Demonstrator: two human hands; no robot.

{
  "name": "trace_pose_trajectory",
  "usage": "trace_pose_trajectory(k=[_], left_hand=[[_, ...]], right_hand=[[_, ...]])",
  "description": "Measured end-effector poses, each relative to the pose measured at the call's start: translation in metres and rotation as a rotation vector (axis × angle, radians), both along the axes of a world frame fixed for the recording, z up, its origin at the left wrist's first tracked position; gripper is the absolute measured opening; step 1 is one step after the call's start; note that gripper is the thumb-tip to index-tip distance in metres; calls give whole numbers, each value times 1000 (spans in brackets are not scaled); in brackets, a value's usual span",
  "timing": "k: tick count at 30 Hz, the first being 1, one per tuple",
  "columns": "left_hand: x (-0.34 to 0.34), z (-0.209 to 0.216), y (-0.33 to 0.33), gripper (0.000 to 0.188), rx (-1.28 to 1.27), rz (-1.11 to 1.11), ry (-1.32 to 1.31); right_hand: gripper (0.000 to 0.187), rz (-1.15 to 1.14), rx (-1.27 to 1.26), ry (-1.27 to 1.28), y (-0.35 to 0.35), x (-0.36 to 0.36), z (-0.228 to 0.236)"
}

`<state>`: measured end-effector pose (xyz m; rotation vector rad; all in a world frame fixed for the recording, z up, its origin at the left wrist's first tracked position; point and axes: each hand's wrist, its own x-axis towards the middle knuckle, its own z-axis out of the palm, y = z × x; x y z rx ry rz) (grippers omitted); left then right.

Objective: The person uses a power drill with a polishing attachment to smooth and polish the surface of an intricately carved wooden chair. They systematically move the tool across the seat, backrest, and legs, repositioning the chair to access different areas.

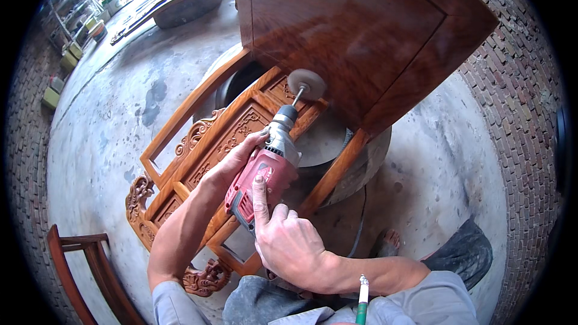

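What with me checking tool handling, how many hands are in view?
2: the left hand at the front of the drill, behind its chuck, and the right hand at its rear. No others show, though the panel could hide some.

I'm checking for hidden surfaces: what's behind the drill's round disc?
Beside the disc, the carved wooden frame shows on the left, the smooth brown panel above and right. The spot directly behind is covered.
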<state>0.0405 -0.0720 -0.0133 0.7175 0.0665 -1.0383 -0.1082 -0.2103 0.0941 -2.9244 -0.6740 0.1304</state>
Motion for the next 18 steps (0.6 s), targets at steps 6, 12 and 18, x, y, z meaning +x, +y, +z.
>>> trace_pose_trajectory(k=[6,12,18], left_hand=[[8,20,8,53,133,278,48],[0,30,0,60,41,126,38],[-10,28,1,63,63,197,21]], right_hand=[[84,61,19,-37,0,26,-8],[82,76,29,-2,-8,21,-2],[91,73,74,91,-10,10,7]])
